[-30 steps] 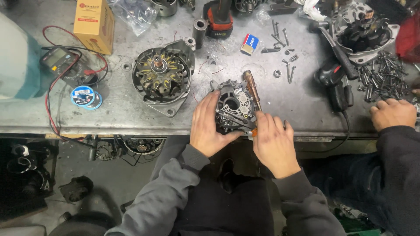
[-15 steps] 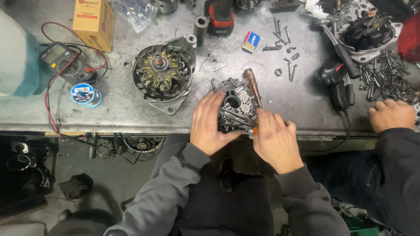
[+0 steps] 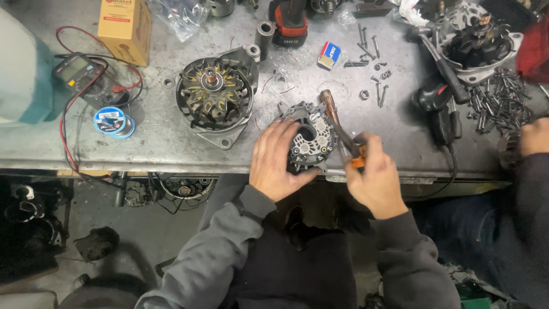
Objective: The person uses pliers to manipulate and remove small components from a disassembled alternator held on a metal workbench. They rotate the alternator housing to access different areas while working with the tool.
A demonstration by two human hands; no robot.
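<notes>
Workbench (image 3: pixel 171 143) of scuffed grey metal, bolts (image 3: pixel 497 103) strewn; dark floor (image 3: pixel 131 229) beneath

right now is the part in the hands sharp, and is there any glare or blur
Head view: the alternator part under the left hand is sharp; right hand slightly soft; dull sheen on the metal bench, no harsh glare; below the bench dark; corners curve a little.

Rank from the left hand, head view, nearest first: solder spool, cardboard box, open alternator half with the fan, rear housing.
1. Rear housing: under the left hand, touching it, at the bench's front edge.
2. Open alternator half: up and to the left.
3. Solder spool: further left, beside the multimeter.
4. Cardboard box: far back-left corner.
</notes>
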